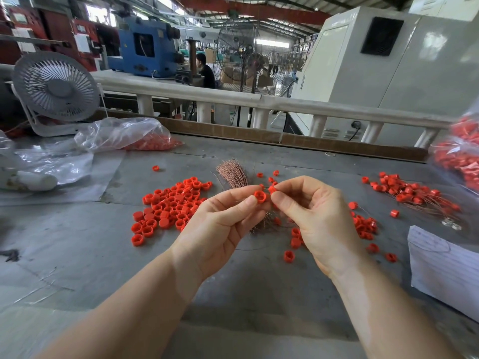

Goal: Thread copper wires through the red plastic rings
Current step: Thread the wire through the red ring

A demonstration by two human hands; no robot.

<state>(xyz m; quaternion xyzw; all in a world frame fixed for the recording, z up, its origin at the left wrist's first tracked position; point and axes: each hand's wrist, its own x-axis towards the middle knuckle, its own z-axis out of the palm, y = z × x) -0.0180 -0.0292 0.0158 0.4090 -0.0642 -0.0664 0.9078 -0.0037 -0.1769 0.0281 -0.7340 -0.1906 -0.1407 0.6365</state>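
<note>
My left hand [220, 224] pinches a red plastic ring [260, 196] with its opening turned up above the tabletop's [246, 294] middle, so my right hand [318, 218], pinching a smaller ring [272, 189], can presumably feed copper wire through.

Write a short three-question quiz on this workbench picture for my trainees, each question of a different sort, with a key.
1. True or false: the left hand pinches a red ring in its grip.
2. Which lies on the table just beyond the two hands?
A. a pair of scissors
B. a bundle of copper wires
C. a roll of tape
3. Fill the gap: the small ring is pinched by the ____ hand.

Key:
1. True.
2. B.
3. Right.
</note>
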